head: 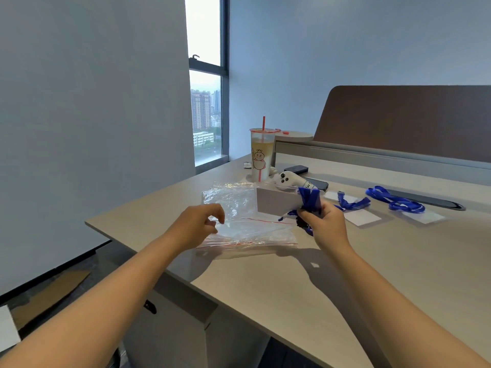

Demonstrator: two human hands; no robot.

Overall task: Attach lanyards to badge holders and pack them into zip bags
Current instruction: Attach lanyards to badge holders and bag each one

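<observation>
From the head camera, the right hand (327,223) grips a badge holder (277,202) with a blue lanyard (308,199) bunched round it, lifted above the desk (292,282). The left hand (200,224), fingers loosely curled, pinches the top sheet of a pile of zip bags (239,227) lying between the two hands. Beyond the right hand lie more lanyards (396,200) on flat holders. Bare desktop runs from both wrists back to the near edge; the desk's left edge sits just outside the left hand
</observation>
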